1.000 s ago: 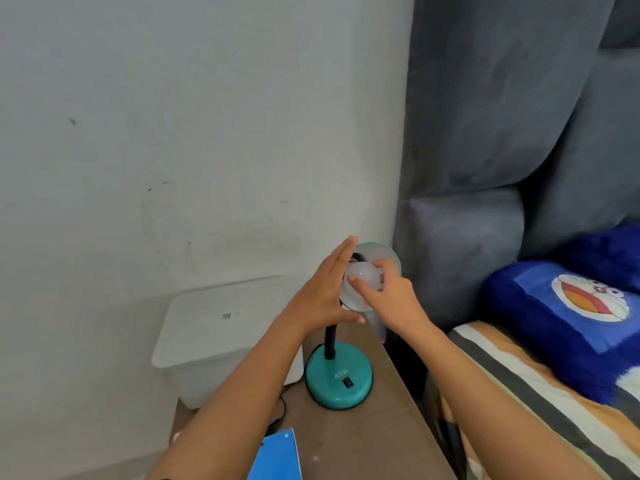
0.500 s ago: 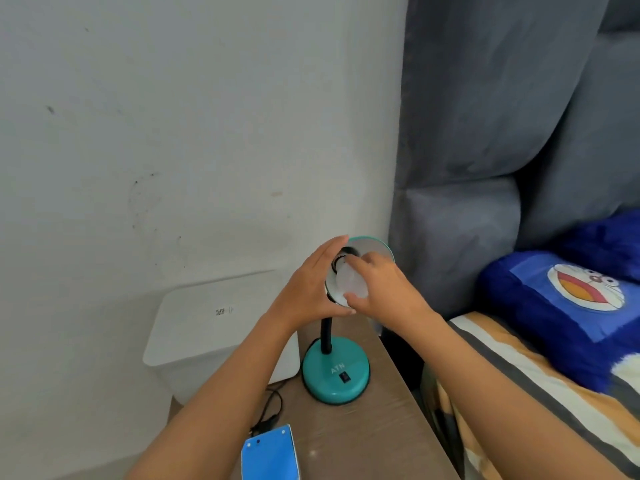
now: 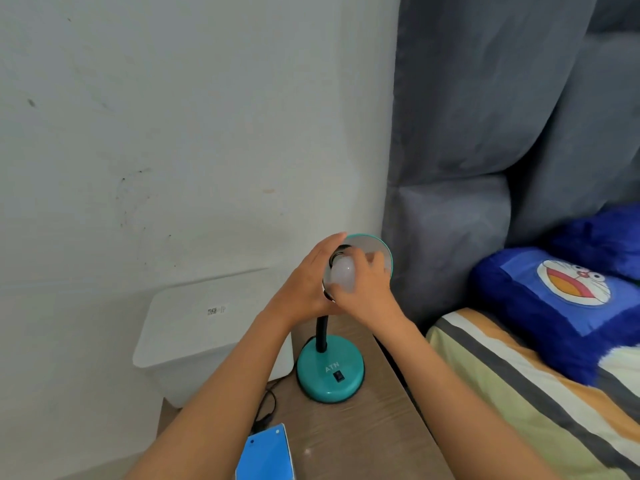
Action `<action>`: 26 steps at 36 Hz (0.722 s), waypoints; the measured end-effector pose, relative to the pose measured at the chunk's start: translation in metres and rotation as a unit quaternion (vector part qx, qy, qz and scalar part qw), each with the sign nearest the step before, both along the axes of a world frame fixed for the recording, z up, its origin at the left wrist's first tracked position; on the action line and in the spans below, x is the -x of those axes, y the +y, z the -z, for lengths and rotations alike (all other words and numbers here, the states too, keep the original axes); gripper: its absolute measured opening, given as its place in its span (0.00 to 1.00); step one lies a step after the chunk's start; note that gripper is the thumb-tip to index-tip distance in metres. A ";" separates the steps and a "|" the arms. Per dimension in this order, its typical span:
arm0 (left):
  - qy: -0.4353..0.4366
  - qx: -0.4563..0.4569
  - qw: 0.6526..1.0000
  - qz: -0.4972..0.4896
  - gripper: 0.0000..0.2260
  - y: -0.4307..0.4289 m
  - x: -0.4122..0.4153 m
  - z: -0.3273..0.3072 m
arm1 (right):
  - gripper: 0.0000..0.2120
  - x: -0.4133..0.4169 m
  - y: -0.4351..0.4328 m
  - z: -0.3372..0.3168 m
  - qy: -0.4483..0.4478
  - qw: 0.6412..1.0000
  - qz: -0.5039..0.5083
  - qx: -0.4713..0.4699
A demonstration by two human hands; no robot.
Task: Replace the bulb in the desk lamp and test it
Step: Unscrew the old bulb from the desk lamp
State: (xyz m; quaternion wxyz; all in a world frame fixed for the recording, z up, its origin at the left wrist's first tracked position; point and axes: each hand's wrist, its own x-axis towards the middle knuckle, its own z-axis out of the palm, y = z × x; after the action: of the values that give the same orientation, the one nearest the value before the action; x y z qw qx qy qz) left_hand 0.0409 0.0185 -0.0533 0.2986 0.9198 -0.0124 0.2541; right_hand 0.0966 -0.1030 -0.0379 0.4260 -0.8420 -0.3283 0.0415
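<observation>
A teal desk lamp stands on a wooden bedside table (image 3: 363, 441), its round base (image 3: 330, 372) carrying a black switch (image 3: 339, 376) and a black gooseneck. The teal shade (image 3: 375, 247) faces me at the top. My left hand (image 3: 306, 285) wraps the shade's left side and back, holding it steady. A white frosted bulb (image 3: 343, 273) sits in the shade at the black socket. My right hand (image 3: 369, 289) is closed around the bulb from the right and below, fingers covering most of it.
A white lidded plastic bin (image 3: 204, 334) stands left of the table against the wall. A blue box (image 3: 266, 453) lies on the table's near edge beside a black cord (image 3: 266, 407). A bed with a striped sheet (image 3: 519, 393), blue cartoon pillow (image 3: 568, 296) and grey padded headboard (image 3: 467, 168) fills the right.
My right hand has shifted its hold around the bulb, now lower and covering more of it. Left hand stays on the shade. The camera has tipped down slightly.
</observation>
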 end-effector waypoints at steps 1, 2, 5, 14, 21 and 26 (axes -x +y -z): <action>0.002 0.003 1.000 0.000 0.46 0.000 0.000 0.000 | 0.30 0.000 0.001 -0.001 0.055 0.998 0.004 -0.026; 0.006 0.002 1.000 0.002 0.47 -0.001 0.000 -0.001 | 0.31 -0.001 0.002 -0.002 0.099 0.994 0.007 -0.039; 0.010 0.000 1.000 0.003 0.49 -0.001 0.002 -0.001 | 0.31 -0.005 0.005 -0.006 0.121 0.992 0.013 -0.021; 0.011 0.004 1.000 0.010 0.48 -0.003 0.006 -0.003 | 0.35 -0.007 -0.002 -0.007 0.054 0.998 -0.006 0.025; 0.013 0.012 1.000 0.009 0.49 -0.004 0.008 -0.003 | 0.26 -0.008 -0.001 -0.011 0.061 0.998 -0.002 0.035; 0.024 0.016 1.000 0.012 0.49 -0.007 0.009 -0.004 | 0.31 -0.007 -0.004 -0.007 0.015 1.000 -0.004 0.025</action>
State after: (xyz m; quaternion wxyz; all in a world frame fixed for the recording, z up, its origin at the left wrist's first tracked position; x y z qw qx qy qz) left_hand 0.0321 0.0115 -0.0492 0.3163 0.9206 -0.0128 0.2286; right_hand 0.1036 -0.1067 -0.0309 0.4093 -0.8504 -0.3242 0.0646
